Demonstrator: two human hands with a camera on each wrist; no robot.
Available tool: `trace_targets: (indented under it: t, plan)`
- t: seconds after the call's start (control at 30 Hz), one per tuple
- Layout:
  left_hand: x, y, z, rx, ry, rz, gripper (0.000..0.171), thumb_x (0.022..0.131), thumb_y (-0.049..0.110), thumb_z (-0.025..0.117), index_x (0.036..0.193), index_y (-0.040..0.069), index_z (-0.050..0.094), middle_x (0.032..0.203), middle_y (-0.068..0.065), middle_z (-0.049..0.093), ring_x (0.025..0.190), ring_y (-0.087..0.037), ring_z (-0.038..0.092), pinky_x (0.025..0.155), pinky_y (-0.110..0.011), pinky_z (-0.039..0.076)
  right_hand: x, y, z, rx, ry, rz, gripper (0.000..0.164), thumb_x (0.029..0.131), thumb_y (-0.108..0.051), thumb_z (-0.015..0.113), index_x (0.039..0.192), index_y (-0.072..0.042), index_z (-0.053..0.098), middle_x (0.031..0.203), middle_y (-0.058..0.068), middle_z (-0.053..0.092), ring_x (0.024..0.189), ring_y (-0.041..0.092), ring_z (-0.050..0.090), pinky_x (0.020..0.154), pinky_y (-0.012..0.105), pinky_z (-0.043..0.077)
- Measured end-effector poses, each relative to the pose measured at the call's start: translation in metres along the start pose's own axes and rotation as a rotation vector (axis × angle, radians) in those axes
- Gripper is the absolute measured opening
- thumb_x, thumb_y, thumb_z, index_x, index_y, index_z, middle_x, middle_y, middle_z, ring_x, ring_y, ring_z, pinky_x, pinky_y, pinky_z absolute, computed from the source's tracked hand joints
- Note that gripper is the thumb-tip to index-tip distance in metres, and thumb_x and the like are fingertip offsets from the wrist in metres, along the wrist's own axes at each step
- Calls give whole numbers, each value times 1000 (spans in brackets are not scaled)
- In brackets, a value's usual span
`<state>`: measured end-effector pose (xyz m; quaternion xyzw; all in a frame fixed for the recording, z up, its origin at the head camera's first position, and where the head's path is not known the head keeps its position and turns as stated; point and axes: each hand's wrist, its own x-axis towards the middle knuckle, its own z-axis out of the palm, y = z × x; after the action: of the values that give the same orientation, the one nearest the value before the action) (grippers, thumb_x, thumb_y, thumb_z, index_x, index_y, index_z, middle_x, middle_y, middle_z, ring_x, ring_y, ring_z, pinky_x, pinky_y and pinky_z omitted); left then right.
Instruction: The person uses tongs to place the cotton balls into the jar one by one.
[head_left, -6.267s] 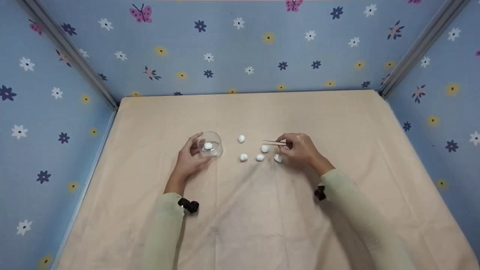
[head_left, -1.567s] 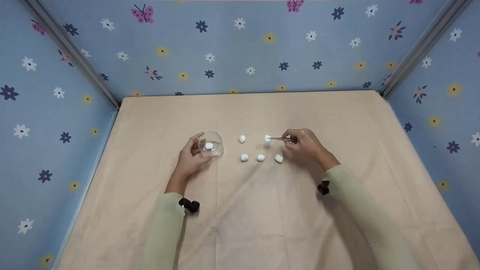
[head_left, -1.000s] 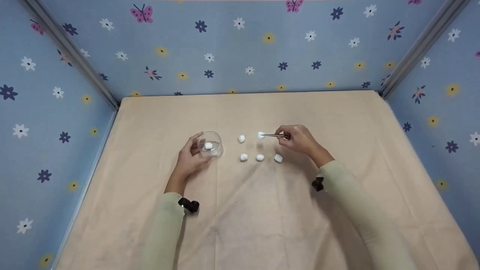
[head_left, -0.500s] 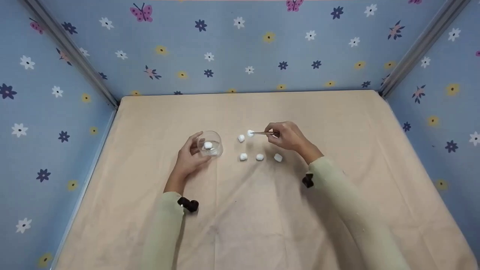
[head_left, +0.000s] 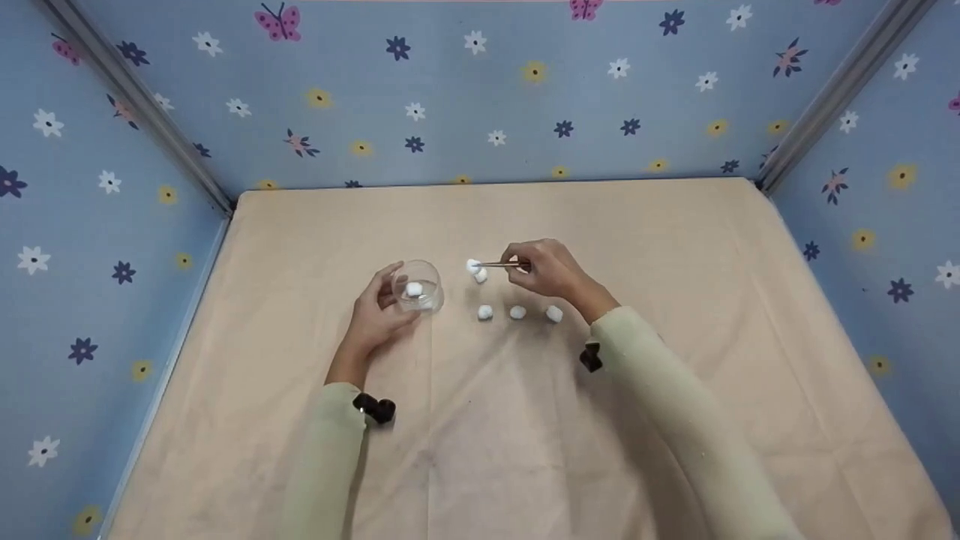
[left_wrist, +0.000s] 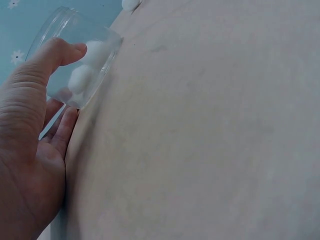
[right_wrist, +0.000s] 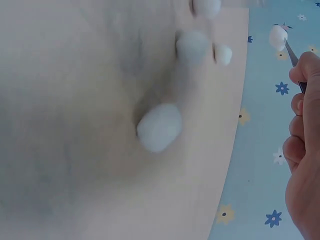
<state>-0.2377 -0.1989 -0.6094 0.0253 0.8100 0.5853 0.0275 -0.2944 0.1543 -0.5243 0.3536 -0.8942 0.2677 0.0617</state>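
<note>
1. Now our right hand (head_left: 553,271) pinches tweezers (head_left: 492,264) holding a white ball (head_left: 472,265) above the desk (head_left: 480,435).
2. Our left hand (head_left: 375,315) grips the cup (head_left: 433,283).
3. Transfer seems the step; next we'd need steady aim over the cup.

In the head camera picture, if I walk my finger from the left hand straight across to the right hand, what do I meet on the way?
The left hand, the clear cup, the pinched white ball, the tweezers, the right hand.

The right grip (head_left: 553,268) has lifted a white ball (head_left: 472,266) with tweezers (head_left: 496,264) and brought it nearer the cup (head_left: 431,291).
</note>
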Motion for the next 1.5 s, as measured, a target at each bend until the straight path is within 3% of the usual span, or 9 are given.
trace_targets:
  t: [0.53,0.83,1.07,1.5]
  plan:
    - [0,1,0,-15,1,25,93,90,-3,86,172,13,45,163,-24,59,147,-40,59,131,-50,48,28,-24,18,-14,8,-23,15,103,-12,68,109,-8,82,84,14,80,66,22,57,67,35,44]
    - [1,0,-1,-15,4,16,94,89,-3,87,171,14,45,164,-26,58,149,-43,58,134,-51,47,39,-42,26,-9,-35,-6,17,104,-13,69,112,-8,83,94,12,85,76,26,69,73,41,57]
    - [1,-2,0,-22,15,18,93,88,-4,87,170,14,47,162,-24,60,145,-40,61,133,-49,47,42,-45,34,-11,-21,-8,16,102,-13,70,111,-8,82,95,13,85,78,29,73,76,47,61]
    - [-1,-1,0,-28,3,18,94,90,-4,86,172,14,44,164,-25,57,147,-41,60,133,-50,48,43,-52,42,-37,-52,5,18,103,-12,68,113,-8,82,97,12,86,78,29,72,76,46,62]
